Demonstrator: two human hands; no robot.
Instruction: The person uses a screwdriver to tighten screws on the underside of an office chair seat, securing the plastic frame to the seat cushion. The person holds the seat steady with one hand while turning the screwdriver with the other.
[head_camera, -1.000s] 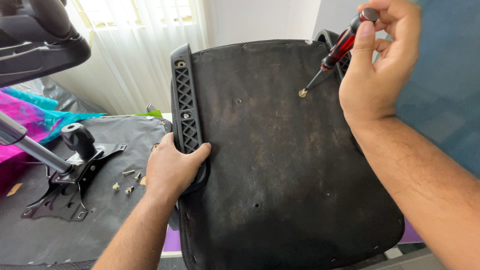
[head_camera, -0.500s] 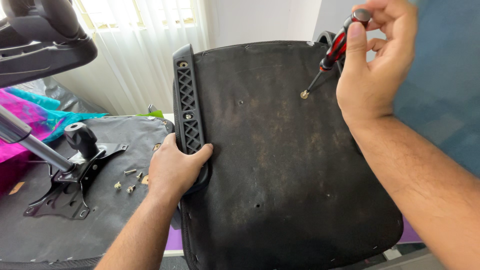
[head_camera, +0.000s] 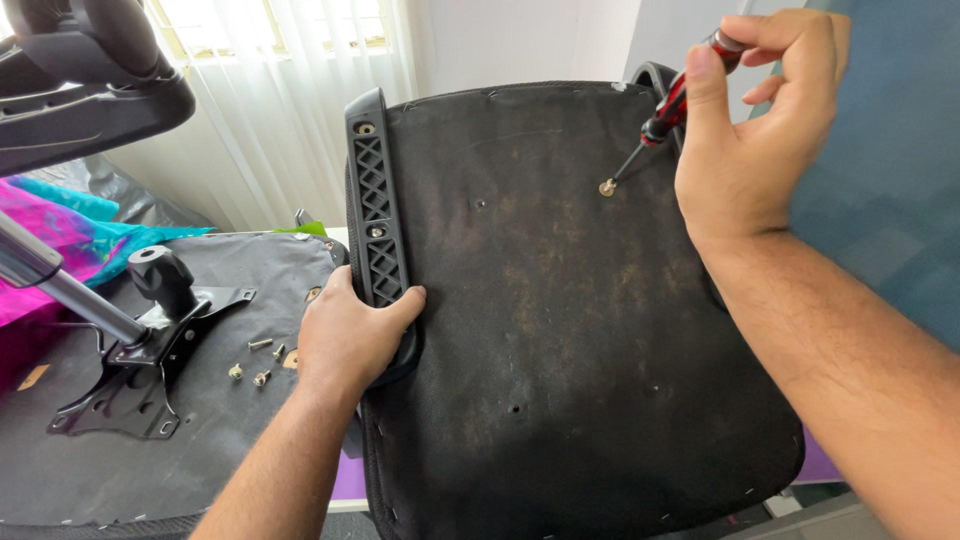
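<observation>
A black chair seat (head_camera: 570, 330) stands tilted up with its dusty underside facing me. A black plastic armrest bracket (head_camera: 377, 215) runs along its left edge. My left hand (head_camera: 350, 335) grips the lower end of that bracket and the seat's edge. My right hand (head_camera: 755, 140) is closed around a red and black screwdriver (head_camera: 672, 105). Its tip rests on a metal screw (head_camera: 607, 187) near the seat's upper right. Several empty screw holes dot the underside.
To the left lies another black seat panel (head_camera: 120, 440) with a black metal chair mechanism and its lever (head_camera: 140, 345). Loose screws (head_camera: 255, 362) lie beside it. A chair part (head_camera: 85, 80) hangs at the upper left, curtains behind, pink and teal cloth (head_camera: 60, 235) at the left.
My right hand has turned the screwdriver a little on the screw, fingers shifting on the handle. My left hand keeps its grip on the bracket.
</observation>
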